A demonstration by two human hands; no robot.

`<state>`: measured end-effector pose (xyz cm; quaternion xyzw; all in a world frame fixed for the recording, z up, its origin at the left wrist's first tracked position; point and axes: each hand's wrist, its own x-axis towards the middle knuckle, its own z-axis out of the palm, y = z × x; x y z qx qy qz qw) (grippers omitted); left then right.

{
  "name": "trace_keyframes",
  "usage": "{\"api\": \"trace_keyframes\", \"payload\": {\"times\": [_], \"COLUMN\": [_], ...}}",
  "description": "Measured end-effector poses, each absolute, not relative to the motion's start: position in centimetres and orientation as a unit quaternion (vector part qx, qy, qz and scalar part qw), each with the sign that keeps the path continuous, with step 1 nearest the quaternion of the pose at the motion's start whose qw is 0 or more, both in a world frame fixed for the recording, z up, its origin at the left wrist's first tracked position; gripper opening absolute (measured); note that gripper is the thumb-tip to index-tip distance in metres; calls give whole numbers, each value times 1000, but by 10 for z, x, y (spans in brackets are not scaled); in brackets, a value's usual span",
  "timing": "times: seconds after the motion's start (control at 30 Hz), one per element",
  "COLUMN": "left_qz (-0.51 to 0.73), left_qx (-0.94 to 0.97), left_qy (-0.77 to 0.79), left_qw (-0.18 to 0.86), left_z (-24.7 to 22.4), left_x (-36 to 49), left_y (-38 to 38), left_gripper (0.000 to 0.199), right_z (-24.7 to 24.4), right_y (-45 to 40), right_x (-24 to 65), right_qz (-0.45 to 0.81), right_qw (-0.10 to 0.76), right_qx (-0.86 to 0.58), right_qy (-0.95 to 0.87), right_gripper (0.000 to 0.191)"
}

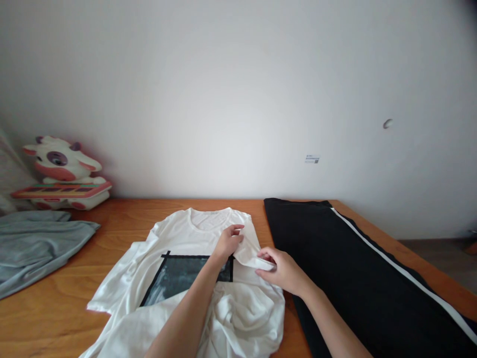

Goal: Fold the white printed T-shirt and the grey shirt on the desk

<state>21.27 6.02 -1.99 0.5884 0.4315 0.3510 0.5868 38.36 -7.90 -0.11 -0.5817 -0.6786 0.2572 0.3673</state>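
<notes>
A white T-shirt (179,238) with a dark framed print lies on the wooden table, its neckline toward the wall and its lower part bunched up near me. The sleeve on the right is turned inward over the chest, beside the print. My left hand (229,241) pinches the upper end of that sleeve near the shoulder. The sleeve's hem edge is between the thumb and fingers of my right hand (279,268), at the shirt's right side. The sleeve on the left lies spread out.
Black trousers (335,268) with a white side stripe lie along the right of the table (48,318). Grey cloth (40,243) rests at the left edge. Behind it stands a cow-shaped toy keyboard (67,174) against the wall.
</notes>
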Motion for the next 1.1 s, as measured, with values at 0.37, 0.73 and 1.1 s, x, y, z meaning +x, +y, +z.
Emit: {"api": "trace_keyframes", "payload": {"times": [0.37, 0.73, 1.1], "left_qz": [251, 213, 214], "left_qx": [558, 605, 723], "left_qy": [404, 362, 420], "left_qw": [680, 677, 504], "left_z": [14, 15, 6], "left_x": [201, 205, 185], "left_y": [47, 40, 60], "left_gripper": [65, 56, 72], "right_z": [-2, 18, 25], "right_y": [-65, -85, -96], "right_x": [392, 371, 359], "right_qz": [198, 523, 311], "right_qw": [517, 398, 275], "right_qx": [-675, -450, -512], "right_qy": [-488, -606, -752], "right_gripper": [34, 61, 55]}}
